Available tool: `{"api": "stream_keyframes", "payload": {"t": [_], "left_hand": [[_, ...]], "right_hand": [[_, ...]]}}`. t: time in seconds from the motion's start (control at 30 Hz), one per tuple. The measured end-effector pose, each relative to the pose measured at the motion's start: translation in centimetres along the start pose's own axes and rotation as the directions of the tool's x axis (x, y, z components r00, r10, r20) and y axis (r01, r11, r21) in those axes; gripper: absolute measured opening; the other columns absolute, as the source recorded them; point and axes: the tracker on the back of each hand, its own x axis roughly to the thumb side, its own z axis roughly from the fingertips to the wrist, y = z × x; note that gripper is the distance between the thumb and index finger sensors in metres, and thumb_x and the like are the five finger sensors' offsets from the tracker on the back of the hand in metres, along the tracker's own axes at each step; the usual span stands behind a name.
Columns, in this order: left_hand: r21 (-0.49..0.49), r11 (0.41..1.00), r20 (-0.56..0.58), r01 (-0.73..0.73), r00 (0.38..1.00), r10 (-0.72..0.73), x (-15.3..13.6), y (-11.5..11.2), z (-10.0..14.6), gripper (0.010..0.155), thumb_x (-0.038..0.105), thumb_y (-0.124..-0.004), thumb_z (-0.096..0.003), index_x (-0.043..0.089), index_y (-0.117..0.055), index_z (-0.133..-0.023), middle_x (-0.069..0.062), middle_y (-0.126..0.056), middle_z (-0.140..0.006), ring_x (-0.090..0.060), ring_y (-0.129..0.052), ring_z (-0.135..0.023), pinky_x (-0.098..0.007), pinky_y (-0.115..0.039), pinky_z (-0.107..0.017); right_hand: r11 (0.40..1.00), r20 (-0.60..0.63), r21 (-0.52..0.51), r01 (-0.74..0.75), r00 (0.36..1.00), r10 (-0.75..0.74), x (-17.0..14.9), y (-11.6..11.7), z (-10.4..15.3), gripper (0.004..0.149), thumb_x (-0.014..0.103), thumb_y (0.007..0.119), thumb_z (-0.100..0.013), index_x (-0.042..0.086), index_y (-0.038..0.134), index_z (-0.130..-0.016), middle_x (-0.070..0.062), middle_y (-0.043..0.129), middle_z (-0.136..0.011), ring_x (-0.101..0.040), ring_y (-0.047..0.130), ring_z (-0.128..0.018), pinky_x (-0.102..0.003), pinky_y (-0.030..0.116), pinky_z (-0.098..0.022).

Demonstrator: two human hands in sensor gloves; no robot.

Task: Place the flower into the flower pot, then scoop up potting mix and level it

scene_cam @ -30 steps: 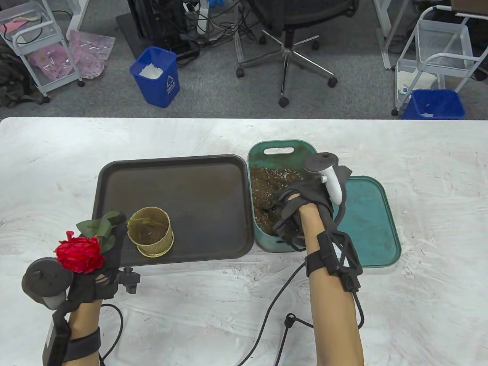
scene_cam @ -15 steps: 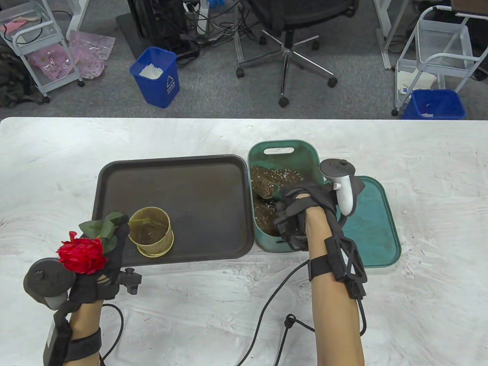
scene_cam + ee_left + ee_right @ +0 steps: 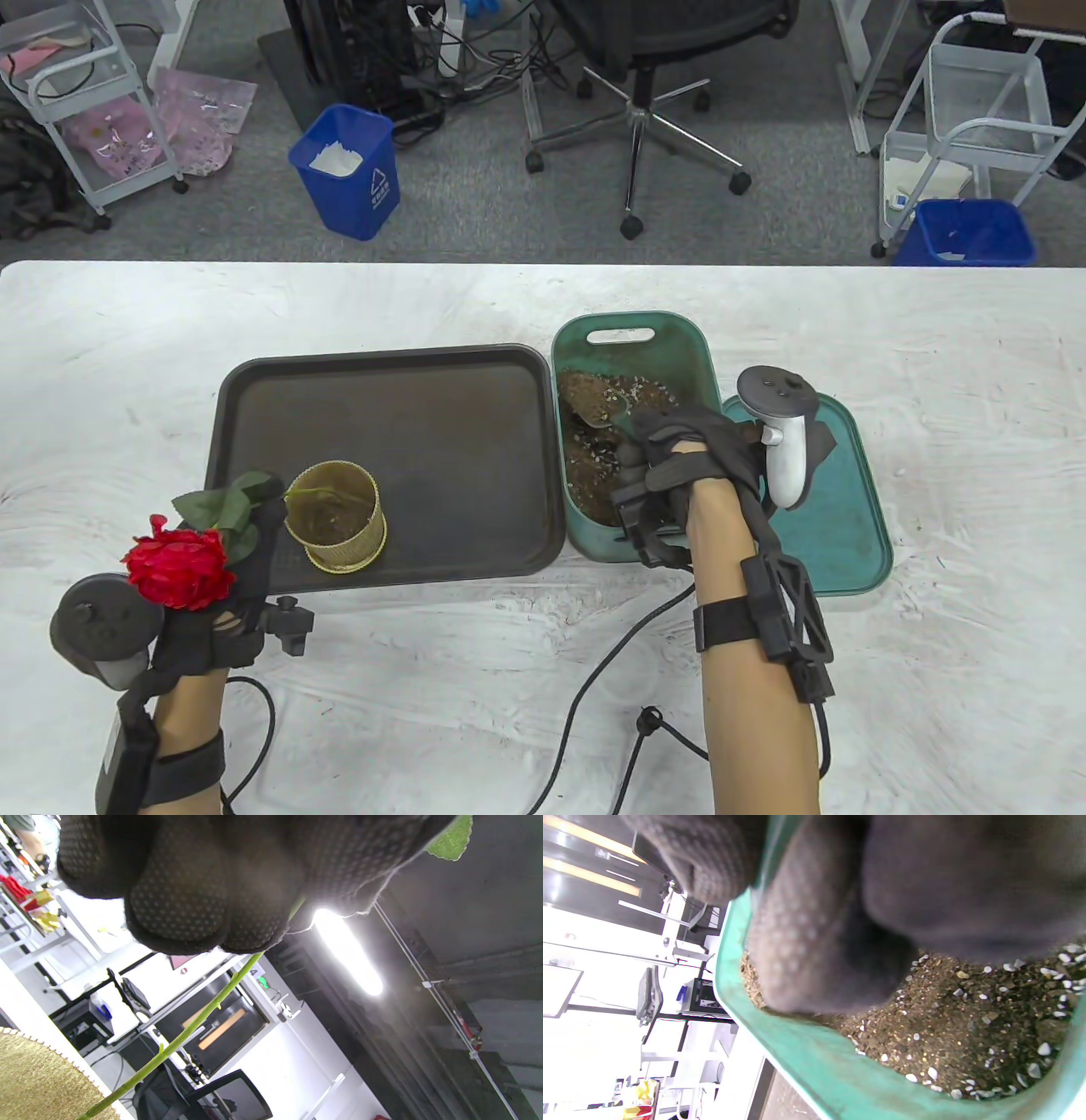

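Note:
My left hand (image 3: 227,613) grips the green stem (image 3: 199,1022) of a red flower (image 3: 178,567) at the table's front left. The stem slants down into the gold flower pot (image 3: 335,518), which stands on a dark tray (image 3: 424,407). In the left wrist view the gloved fingers (image 3: 182,887) curl round the stem above the pot's rim (image 3: 38,1077). My right hand (image 3: 670,463) is inside a green bin (image 3: 632,327) of potting mix (image 3: 585,484). It grips a small scoop (image 3: 604,410) loaded with mix, and the handle is hidden by the glove.
The bin's green lid (image 3: 819,518) lies flat on the table to the right of the bin. Cables (image 3: 594,696) trail across the white table near the front edge. An office chair, blue bins and trolleys stand on the floor beyond the table.
My right hand has drawn back to the right and brought the scoop up out of the mix, now loaded. The left hand and flower have barely moved.

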Motion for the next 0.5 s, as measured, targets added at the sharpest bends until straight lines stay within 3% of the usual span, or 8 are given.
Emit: {"api": "stream_keyframes", "payload": {"t": [0.37, 0.5], "left_hand": [[-0.004, 1.000, 0.007, 0.005, 1.000, -0.005, 0.0, 0.0, 0.0, 0.043, 0.042, -0.085, -0.0410, 0.025, -0.091, -0.080, 0.000, -0.100, -0.068, -0.029, -0.105, -0.045, -0.045, -0.086, -0.045], [-0.005, 1.000, 0.008, 0.005, 1.000, -0.005, 0.0, 0.0, 0.0, 0.043, 0.042, -0.085, -0.0411, 0.025, -0.091, -0.080, 0.000, -0.100, -0.068, -0.029, -0.105, -0.045, -0.045, -0.086, -0.045]], "right_hand": [[0.995, 0.080, 0.040, 0.095, 0.992, -0.098, 0.7, 1.6, 2.1, 0.053, 0.033, 0.077, -0.040, 0.000, 0.078, -0.081, -0.013, 0.103, -0.049, -0.024, 0.109, -0.017, -0.035, 0.096, -0.004], [0.990, 0.113, 0.101, 0.103, 0.987, -0.114, 1.1, 2.7, 2.8, 0.053, 0.033, 0.076, -0.040, 0.000, 0.078, -0.081, -0.013, 0.103, -0.049, -0.024, 0.109, -0.018, -0.035, 0.096, -0.005]]}}
